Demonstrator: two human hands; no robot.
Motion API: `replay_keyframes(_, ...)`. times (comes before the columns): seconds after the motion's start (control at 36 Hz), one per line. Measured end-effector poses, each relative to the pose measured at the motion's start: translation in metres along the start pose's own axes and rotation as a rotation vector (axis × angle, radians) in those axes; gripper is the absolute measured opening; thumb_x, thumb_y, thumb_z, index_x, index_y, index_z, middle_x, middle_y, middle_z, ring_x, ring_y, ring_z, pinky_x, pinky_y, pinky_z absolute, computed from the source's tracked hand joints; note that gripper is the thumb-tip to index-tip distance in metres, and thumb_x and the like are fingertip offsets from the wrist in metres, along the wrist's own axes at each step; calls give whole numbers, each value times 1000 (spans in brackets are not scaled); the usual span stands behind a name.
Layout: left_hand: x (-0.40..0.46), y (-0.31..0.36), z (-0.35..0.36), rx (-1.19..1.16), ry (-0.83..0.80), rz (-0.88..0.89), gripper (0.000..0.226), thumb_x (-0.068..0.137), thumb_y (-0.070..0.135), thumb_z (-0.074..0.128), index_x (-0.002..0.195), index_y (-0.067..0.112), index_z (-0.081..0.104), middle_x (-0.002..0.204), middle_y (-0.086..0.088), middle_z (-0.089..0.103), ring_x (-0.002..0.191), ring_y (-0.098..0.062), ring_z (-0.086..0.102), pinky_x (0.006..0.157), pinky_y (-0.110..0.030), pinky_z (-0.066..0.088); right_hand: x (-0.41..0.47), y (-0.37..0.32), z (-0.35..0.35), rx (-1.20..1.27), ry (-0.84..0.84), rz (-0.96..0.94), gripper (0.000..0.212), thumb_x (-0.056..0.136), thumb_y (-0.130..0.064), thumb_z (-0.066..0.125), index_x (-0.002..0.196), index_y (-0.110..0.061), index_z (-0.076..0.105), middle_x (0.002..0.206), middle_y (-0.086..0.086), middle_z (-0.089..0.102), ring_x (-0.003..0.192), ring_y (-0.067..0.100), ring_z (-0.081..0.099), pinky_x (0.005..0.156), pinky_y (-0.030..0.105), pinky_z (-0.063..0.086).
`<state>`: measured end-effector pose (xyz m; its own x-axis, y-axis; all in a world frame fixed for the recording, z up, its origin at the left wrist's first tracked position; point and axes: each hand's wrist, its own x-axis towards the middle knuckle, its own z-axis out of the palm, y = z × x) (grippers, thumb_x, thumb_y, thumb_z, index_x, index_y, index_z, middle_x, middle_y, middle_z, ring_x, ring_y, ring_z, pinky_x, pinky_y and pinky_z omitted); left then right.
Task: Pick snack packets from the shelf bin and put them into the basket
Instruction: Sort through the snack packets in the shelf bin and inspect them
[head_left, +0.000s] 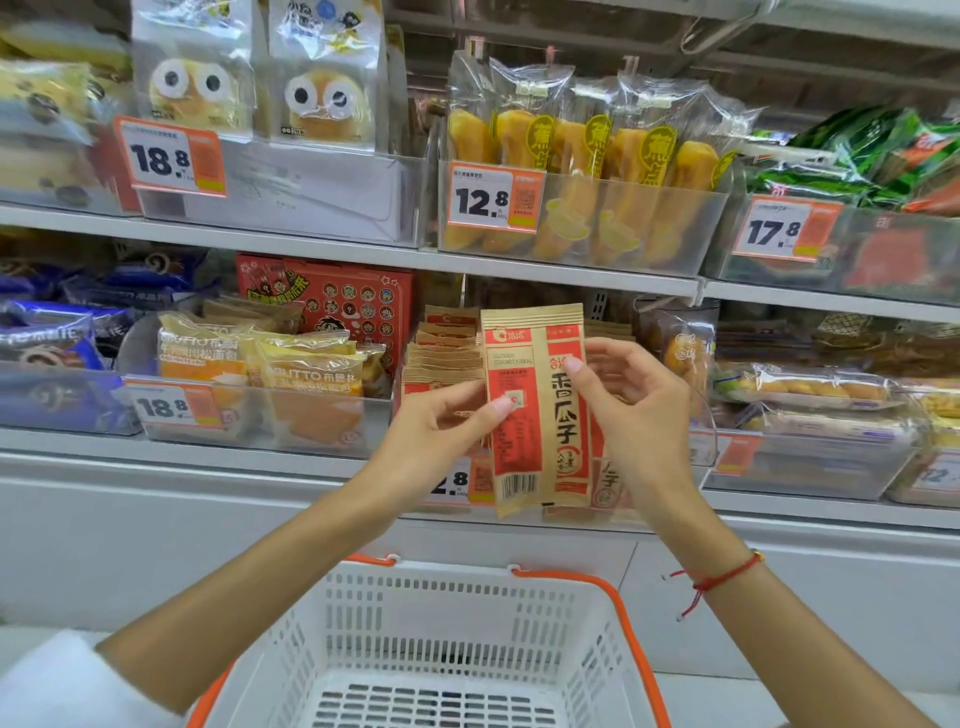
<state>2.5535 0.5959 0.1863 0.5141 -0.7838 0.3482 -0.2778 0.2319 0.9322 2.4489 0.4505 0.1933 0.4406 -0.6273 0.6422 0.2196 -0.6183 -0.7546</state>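
1. On my left, the left hand (441, 426) pinches the left edge of the snack packet (537, 410), thumb on the printed face and the other fingers curled behind it. The grip is a light clamp near mid-height, not a full wrap.
2. The packet stands upright in the middle, lifted in front of the shelf bin (452, 364), where a row of the same brown and red packets stands on edge. It is above the basket (452, 623) and well clear of its rim.
3. On my right, the right hand (634, 410) holds the packet's right edge, thumb tip on the front near the red strip. Its fingers are loosely spread and bent; I cannot tell whether they also touch the packets behind.
4. To do this step well, I judge I should let one hand take the packet fully, keep it flat so it does not fold, then bring it straight down over the basket's open middle, away from the orange handle (618, 597).
5. I would open the fingers only once the packet is low inside the white walls. The visible floor of the basket shows no packet.
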Motion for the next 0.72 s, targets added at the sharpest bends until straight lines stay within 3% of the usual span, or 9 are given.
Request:
replay_keyframes(0.22,-1,-7,-4,28,52,-35,26,88,26,66,111,39,61,107,21,69,91,7,67,64,-13,53,-1,-1,-1,117,39,28,13,86,-21,71,96,-29,68,89,-7,73,83,6,70,72,23,58)
replay_keyframes(0.33,-1,-9,-3,29,97,4,24,89,21,65,107,37,64,94,25,71,89,6,67,66,-11,52,0,1,-2,72,-8,49,19,87,-23,71,101,-35,64,89,-10,70,85,2,67,74,21,56)
replay_keyframes(0.44,2,-11,-5,-19,211,7,18,90,26,64,102,39,65,96,16,74,93,-1,69,77,-18,56,-1,1,1,31,-143,59,32,87,-12,69,114,-27,62,89,-6,65,86,4,62,75,20,53)
replay_keyframes(0.58,3,-10,-8,-71,266,-11,24,91,26,64,114,33,65,106,10,74,99,-7,69,89,-27,55,-3,-4,1,-24,-190,-14,33,87,-11,70,113,-31,63,89,-11,66,82,-1,60,75,19,55)
replay_keyframes(0.72,3,-13,-9,-26,286,-2,27,90,28,65,116,34,64,106,14,73,101,-6,68,81,-22,57,-5,-1,2,-60,-179,-37,35,86,-14,72,116,-30,61,90,-13,66,84,0,62,72,19,54)
